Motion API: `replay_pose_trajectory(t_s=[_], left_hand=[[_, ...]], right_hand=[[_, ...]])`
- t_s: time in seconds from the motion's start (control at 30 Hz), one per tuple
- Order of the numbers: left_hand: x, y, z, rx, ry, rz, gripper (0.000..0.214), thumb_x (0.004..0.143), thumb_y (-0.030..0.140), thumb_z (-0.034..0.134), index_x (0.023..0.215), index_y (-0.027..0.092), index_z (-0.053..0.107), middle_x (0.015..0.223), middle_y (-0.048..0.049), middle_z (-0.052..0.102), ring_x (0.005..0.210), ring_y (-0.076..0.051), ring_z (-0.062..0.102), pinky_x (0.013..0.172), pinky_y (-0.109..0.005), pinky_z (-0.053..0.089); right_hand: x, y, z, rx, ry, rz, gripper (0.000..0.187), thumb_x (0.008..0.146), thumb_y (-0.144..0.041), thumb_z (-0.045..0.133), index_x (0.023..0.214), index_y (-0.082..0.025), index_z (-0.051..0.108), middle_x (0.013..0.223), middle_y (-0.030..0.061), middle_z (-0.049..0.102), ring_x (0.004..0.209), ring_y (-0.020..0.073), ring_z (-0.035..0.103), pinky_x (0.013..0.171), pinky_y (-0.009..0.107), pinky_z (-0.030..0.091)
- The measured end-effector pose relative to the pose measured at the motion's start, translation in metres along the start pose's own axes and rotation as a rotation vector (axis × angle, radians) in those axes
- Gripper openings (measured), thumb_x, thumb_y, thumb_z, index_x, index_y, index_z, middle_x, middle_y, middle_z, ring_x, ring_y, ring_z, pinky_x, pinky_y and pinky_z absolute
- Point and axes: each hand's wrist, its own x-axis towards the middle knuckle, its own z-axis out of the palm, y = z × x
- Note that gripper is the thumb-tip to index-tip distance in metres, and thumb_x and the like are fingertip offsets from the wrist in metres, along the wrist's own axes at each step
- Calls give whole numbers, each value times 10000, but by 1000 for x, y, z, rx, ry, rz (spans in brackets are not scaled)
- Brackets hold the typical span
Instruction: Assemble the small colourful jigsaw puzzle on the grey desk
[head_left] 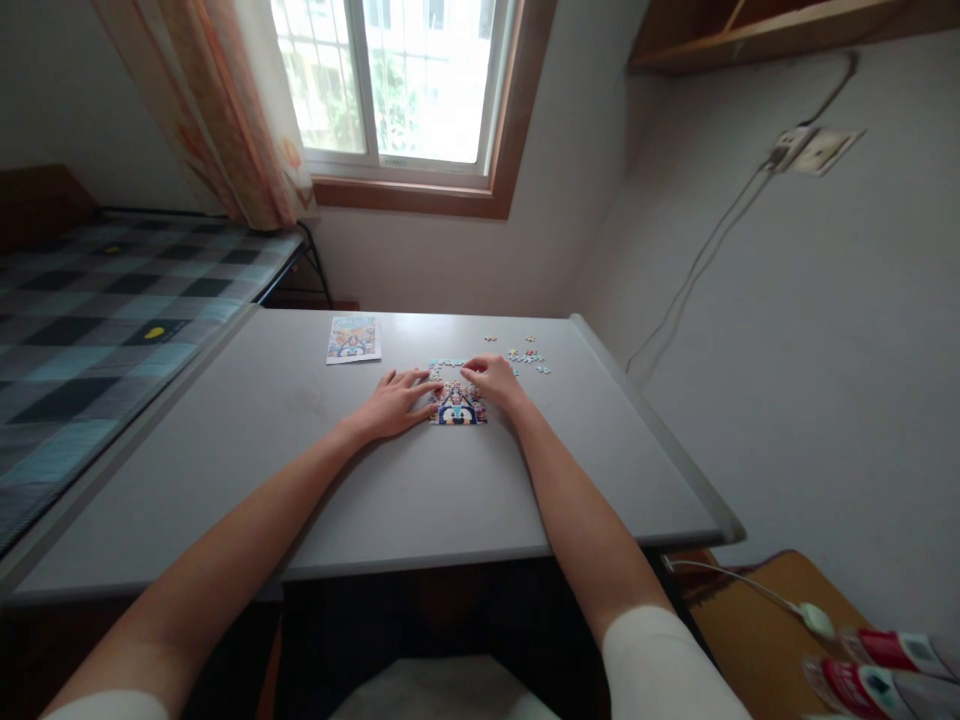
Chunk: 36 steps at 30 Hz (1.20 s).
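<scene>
A partly assembled jigsaw puzzle (457, 412) lies on the grey-white table, its lower part filled with a dark blue and white cartoon face. Along its top runs a strip of joined pale pieces, with a gap in the picture below. My left hand (397, 402) rests flat with fingers spread, the fingertips touching the puzzle's left edge. Over the upper right of the puzzle, my right hand (491, 378) is closed in a pinch, thumb and forefinger together. Whatever sits between those fingertips is too small to make out. Loose jigsaw pieces (529, 356) lie scattered beyond my right hand.
A printed picture sheet (354, 340) lies at the table's (315, 500) back left. On the left stands a bed with a checked cover (150, 290); a wall with a socket and cable is on the right. Bottles (862, 685) and a charger (816, 620) occupy a low wooden surface, lower right.
</scene>
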Motion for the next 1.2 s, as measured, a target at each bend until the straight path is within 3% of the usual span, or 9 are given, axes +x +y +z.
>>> replay_pose_trajectory(t_s=[0.17,0.37,0.47,0.6,0.83,1.2], left_hand=[[0,1,-2,-8,-10,-6,494,955,556,376,1390,348,482,1487,-48,410,1388,-274,330,1153,-518,173],[-1,0,-3,-15,-16,-6,502,957,556,367,1394,338,481,1494,-54,403,1391,-281,322,1153,-525,169],[-1,0,-3,-19,-12,-4,498,954,553,377,1390,337,486,1493,-54,405,1387,-280,330,1154,-525,168],[-1,1,-5,-22,-15,-4,496,955,552,376,1388,338,487,1498,-46,400,1388,-280,330,1160,-515,159],[-2,2,-5,-22,-26,-10,494,957,553,375,1394,347,476,1498,-41,397,1394,-274,320,1159,-519,156],[-1,2,-5,-24,-17,1,494,956,544,382,1390,332,485,1497,-59,399,1386,-275,335,1156,-519,164]], right_hand=[[12,29,-36,233,208,35,257,790,-354,591,843,-149,737,831,78,733,722,175,638,700,283,492],[1,85,-65,79,406,319,265,766,-261,544,885,-132,742,862,104,734,792,198,659,766,288,498],[-9,103,-67,-19,407,470,286,763,-243,537,936,-158,747,875,97,732,827,218,661,780,303,499],[-14,109,-64,-108,394,554,294,762,-212,532,958,-208,751,931,79,730,887,227,657,818,318,491],[-16,106,-57,-235,315,570,291,814,-261,528,1022,-269,731,1023,52,717,978,234,635,912,373,441],[-15,109,-57,-220,295,556,233,782,-314,589,960,-273,735,959,38,716,935,222,631,912,377,428]])
